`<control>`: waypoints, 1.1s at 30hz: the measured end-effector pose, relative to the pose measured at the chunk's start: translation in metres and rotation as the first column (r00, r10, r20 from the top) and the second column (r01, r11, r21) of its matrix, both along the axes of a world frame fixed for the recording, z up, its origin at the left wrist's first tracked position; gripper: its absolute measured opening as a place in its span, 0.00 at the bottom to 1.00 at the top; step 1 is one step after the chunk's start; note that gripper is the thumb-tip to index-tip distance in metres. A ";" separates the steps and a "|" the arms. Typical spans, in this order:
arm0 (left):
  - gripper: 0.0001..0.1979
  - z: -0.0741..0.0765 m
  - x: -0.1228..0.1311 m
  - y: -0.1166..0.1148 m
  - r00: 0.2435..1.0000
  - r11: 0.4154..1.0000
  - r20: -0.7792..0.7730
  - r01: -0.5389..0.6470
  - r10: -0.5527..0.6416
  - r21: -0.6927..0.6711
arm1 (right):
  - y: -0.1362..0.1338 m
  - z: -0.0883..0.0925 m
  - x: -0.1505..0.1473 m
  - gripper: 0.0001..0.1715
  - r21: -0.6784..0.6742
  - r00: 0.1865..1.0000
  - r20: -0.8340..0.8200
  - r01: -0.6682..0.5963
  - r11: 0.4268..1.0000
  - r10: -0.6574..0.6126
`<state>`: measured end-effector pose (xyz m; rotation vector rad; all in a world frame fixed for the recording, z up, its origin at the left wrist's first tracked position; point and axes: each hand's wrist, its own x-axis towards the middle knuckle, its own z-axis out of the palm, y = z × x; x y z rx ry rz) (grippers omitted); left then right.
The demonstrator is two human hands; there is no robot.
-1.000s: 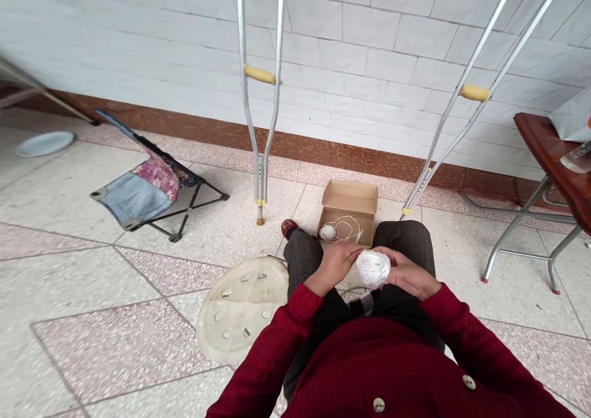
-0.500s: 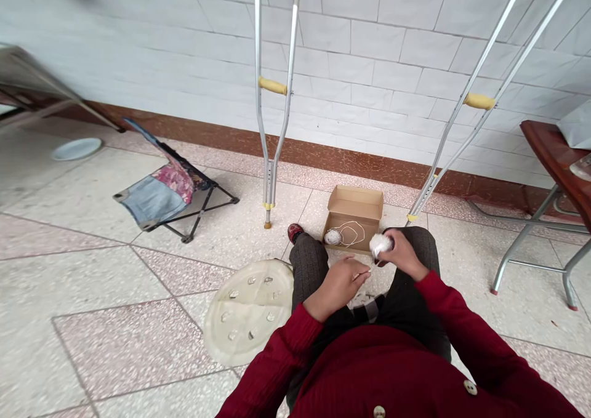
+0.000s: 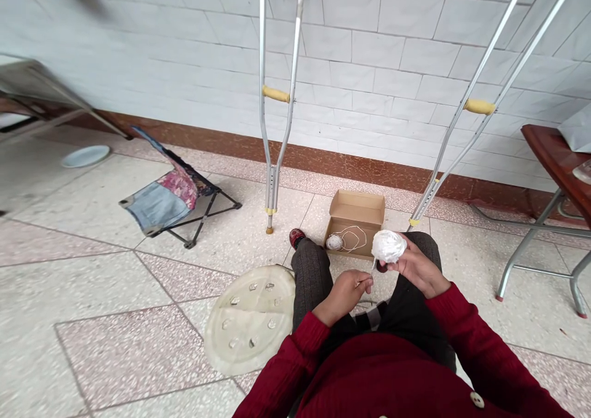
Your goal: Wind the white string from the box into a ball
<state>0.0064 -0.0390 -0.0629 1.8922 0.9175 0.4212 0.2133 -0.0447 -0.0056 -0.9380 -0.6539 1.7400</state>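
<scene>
My right hand [image 3: 418, 269] is closed around a ball of white yarn [image 3: 388, 246], held up over my knees. A short white strand runs down from the ball to my left hand [image 3: 347, 292], whose fingers are pinched on it. Just beyond my hands, an open cardboard box [image 3: 357, 205] stands on the floor between my feet. Inside it lies a smaller white ball of string [image 3: 334, 242] with a loose loop of cord beside it.
Two metal crutches [image 3: 271, 187] with yellow grips lean on the tiled wall. A pale round perforated disc [image 3: 249, 319] lies left of my leg. Farther left stand a folding chair [image 3: 161, 199] and a white plate [image 3: 85, 156]; a red-brown table [image 3: 554, 156] is at right.
My right hand has turned and raised the yarn ball, which now shows more fully. My left hand has closed from loosely extended fingers into a pinch on the strand. The view shifted slightly.
</scene>
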 end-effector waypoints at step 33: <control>0.17 -0.018 -0.008 0.028 0.678 0.643 0.295 -0.341 0.674 -0.686 | 0.090 -0.132 -0.002 0.27 0.051 0.780 0.593 0.212 0.976 -0.201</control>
